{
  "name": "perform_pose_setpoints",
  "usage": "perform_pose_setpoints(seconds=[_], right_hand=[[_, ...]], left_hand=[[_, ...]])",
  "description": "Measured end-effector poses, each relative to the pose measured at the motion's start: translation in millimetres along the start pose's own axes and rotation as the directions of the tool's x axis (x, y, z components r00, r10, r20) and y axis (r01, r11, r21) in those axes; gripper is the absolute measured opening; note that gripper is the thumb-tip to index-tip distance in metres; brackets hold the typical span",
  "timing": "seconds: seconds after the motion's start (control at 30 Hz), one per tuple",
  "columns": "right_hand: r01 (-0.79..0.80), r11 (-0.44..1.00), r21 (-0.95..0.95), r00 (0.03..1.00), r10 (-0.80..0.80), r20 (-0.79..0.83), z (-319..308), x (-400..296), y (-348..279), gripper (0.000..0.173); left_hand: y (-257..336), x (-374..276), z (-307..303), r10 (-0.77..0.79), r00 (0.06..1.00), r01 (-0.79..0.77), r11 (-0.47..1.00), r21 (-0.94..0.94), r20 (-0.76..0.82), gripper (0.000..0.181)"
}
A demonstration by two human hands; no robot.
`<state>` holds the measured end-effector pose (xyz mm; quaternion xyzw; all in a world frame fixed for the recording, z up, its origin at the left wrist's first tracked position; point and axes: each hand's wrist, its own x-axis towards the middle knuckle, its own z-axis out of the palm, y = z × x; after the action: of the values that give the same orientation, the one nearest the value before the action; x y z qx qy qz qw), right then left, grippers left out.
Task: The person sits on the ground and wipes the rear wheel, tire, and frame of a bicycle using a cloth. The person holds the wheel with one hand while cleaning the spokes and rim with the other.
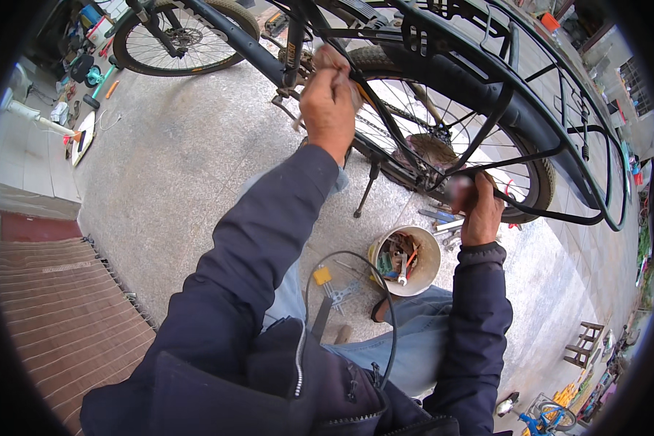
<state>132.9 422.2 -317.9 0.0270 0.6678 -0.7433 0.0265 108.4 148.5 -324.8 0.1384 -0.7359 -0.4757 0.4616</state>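
A black bicycle (261, 54) with a rear carrier rack (490, 68) stands before me. My left hand (329, 111) is closed on a crumpled pinkish rag (331, 56), held against the frame tubes near the seat tube and above the crank. My right hand (480, 212) grips a low black rack tube (550, 215) beside the rear axle; its fingertips are blurred. Between the hands are the rear wheel (468, 122) and chain. A brownish round thing (428, 148) shows behind the spokes. The kickstand (368, 191) points down towards the floor.
Near my feet stands a whitish bucket (430, 259) containing a wrench and mixed parts. Several hand tools (444, 220) lie beyond it. A yellow-and-metal tool (329, 286) rests between my legs, and a black cable (393, 327) loops there. A small wooden stool (583, 344) stands at right.
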Motion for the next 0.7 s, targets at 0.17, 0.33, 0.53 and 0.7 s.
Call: perform_pose_setpoints(seconds=[0.17,0.33,0.53,0.7], right_hand=[[0.000,1.000,0.004,1.000,0.000,-0.007,-3,-1,1,0.026],[0.002,1.000,-0.017,1.000,-0.002,-0.010,1,-3,0,0.025],[0.008,1.000,-0.011,0.999,-0.009,-0.044,1,-3,3,0.027],[0.005,1.000,0.015,1.000,-0.005,-0.031,4,-5,-1,0.027]], left_hand=[[1,-14,-11,-0.024,1.000,0.023,0.999,0.045,0.019,0.022],[9,33,-19,0.426,0.904,-0.411,0.891,0.193,-0.041,0.022],[-5,4,-13,0.642,0.728,-0.686,0.686,0.242,0.242,0.032],[9,36,-18,0.585,0.759,-0.651,0.666,0.365,0.286,0.034]])
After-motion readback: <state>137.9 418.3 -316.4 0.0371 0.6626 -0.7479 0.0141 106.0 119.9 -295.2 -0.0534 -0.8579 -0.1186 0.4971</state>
